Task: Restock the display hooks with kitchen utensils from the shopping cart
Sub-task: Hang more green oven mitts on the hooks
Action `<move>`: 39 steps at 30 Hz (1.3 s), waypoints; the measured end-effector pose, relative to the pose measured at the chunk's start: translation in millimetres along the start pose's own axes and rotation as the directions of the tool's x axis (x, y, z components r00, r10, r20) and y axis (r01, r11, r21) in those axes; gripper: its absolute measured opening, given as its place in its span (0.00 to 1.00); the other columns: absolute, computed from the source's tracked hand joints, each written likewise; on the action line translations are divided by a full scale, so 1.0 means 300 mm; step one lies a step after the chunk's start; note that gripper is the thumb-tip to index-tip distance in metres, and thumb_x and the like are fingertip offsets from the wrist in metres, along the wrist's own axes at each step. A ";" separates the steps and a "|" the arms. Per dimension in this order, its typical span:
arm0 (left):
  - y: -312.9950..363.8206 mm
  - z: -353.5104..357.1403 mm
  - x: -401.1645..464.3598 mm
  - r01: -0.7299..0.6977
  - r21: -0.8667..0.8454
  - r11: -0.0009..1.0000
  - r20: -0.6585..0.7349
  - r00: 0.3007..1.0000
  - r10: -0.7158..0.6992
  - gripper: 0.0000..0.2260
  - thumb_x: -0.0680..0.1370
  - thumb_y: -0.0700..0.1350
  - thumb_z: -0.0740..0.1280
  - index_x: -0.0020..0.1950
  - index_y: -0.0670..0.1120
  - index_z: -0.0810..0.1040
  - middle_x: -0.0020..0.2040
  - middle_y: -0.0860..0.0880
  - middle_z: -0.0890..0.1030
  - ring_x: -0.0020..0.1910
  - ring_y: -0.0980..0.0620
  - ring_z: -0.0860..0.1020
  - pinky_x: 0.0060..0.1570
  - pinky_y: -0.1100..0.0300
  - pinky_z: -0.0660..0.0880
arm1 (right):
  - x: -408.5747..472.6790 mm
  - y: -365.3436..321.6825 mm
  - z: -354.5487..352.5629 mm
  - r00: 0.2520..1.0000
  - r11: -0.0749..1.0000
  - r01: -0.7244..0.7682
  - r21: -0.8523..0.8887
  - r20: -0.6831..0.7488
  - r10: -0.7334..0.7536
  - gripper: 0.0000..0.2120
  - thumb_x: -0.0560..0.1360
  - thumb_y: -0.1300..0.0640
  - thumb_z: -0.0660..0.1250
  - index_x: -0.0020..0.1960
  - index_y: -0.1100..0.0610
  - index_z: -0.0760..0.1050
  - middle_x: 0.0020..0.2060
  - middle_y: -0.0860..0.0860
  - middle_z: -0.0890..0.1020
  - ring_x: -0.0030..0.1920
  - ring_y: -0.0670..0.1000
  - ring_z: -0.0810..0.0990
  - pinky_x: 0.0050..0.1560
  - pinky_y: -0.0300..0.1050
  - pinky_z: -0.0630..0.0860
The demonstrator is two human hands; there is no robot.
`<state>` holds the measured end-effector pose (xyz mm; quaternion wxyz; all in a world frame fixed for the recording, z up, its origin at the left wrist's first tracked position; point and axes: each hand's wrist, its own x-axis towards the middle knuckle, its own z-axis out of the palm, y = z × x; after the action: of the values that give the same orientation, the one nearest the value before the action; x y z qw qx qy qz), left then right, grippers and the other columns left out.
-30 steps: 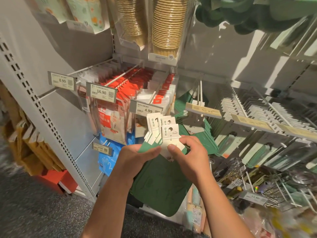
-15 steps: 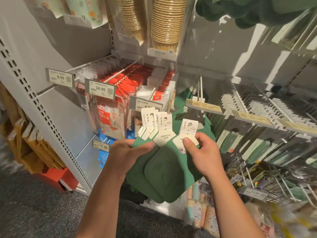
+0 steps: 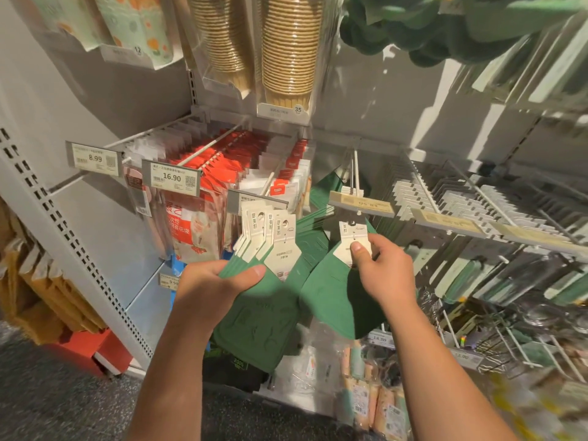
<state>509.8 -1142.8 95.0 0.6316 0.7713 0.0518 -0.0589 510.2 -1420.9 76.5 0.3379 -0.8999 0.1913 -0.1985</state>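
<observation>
Now, in the head view, the left hand grips a fanned stack of green mats with white header cards, its thumb pressed across the top one and its fingers curled under the stack. The right hand pinches the white card of a single green mat, thumb on the front and fingers behind, and holds it just under the tip of the display hook at about 12 o'clock from that hand. The card's hole appears to be right at the hook end, below the yellow price tag; whether it is already threaded cannot be told. The step in hand seems to be hanging one mat. The next move probably calls for sliding the card back along the hook toward the mats already hanging, then taking another one from the stack at 9 o'clock.
</observation>
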 end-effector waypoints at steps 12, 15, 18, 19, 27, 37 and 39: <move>0.021 -0.021 -0.003 0.062 -0.019 0.998 -0.017 0.998 -0.062 0.18 0.62 0.55 0.80 0.40 0.41 0.87 0.45 0.35 0.85 0.48 0.30 0.83 0.49 0.31 0.80 | 0.107 -0.063 0.045 0.985 0.979 -0.174 -0.108 -0.016 0.173 0.16 0.81 0.46 0.68 0.61 0.58 0.79 0.50 0.58 0.84 0.47 0.59 0.78 0.45 0.49 0.73; 0.017 -0.019 0.001 0.050 -0.014 0.999 -0.007 0.999 -0.050 0.19 0.58 0.59 0.79 0.39 0.45 0.88 0.44 0.36 0.86 0.48 0.31 0.84 0.50 0.31 0.81 | 0.119 -0.058 0.058 0.980 0.975 -0.197 -0.100 -0.013 0.197 0.14 0.81 0.48 0.69 0.60 0.57 0.78 0.49 0.56 0.84 0.48 0.60 0.80 0.45 0.48 0.74; 0.013 -0.022 -0.001 0.038 -0.009 0.999 0.021 0.999 -0.037 0.17 0.59 0.59 0.79 0.38 0.47 0.89 0.44 0.37 0.86 0.47 0.32 0.84 0.48 0.31 0.81 | 0.115 -0.051 0.064 0.975 0.973 -0.223 -0.054 -0.009 0.223 0.21 0.79 0.45 0.72 0.65 0.57 0.75 0.53 0.56 0.83 0.51 0.60 0.81 0.45 0.48 0.72; 0.011 -0.023 -0.002 0.032 -0.009 0.999 0.023 0.999 -0.032 0.19 0.58 0.60 0.79 0.38 0.47 0.89 0.44 0.36 0.86 0.47 0.32 0.84 0.48 0.31 0.81 | 0.108 -0.044 0.063 0.971 0.970 -0.240 -0.033 0.004 0.240 0.25 0.78 0.43 0.72 0.67 0.56 0.73 0.53 0.55 0.82 0.51 0.60 0.80 0.45 0.48 0.72; -0.015 -0.010 0.006 -0.006 -0.028 1.000 -0.003 1.000 0.005 0.20 0.58 0.62 0.78 0.36 0.45 0.88 0.40 0.37 0.85 0.36 0.45 0.81 0.38 0.51 0.76 | -0.082 -0.013 0.067 0.968 0.954 -0.227 0.194 -0.059 0.243 0.35 0.75 0.48 0.77 0.76 0.57 0.67 0.69 0.55 0.75 0.68 0.57 0.74 0.66 0.52 0.71; -0.007 0.037 -0.006 0.036 -0.060 0.998 0.098 0.995 -0.031 0.14 0.69 0.52 0.81 0.35 0.42 0.86 0.37 0.37 0.83 0.32 0.49 0.77 0.30 0.60 0.68 | -0.170 -0.132 0.042 0.986 0.911 -0.004 0.413 0.154 -0.065 0.07 0.78 0.52 0.73 0.55 0.47 0.82 0.48 0.40 0.84 0.47 0.34 0.79 0.49 0.30 0.72; -0.005 0.050 -0.011 0.005 -0.057 0.998 0.105 0.994 0.001 0.22 0.63 0.58 0.79 0.37 0.38 0.85 0.42 0.34 0.83 0.33 0.49 0.77 0.32 0.57 0.69 | -0.183 -0.140 0.046 0.973 0.925 0.023 0.379 0.206 -0.108 0.12 0.77 0.49 0.73 0.60 0.44 0.82 0.54 0.37 0.82 0.54 0.31 0.77 0.52 0.27 0.69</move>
<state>505.9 -1157.3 91.0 0.6551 0.7488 0.0211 -0.0986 479.1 -1357.9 83.2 0.5156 -0.8414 0.0807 -0.1403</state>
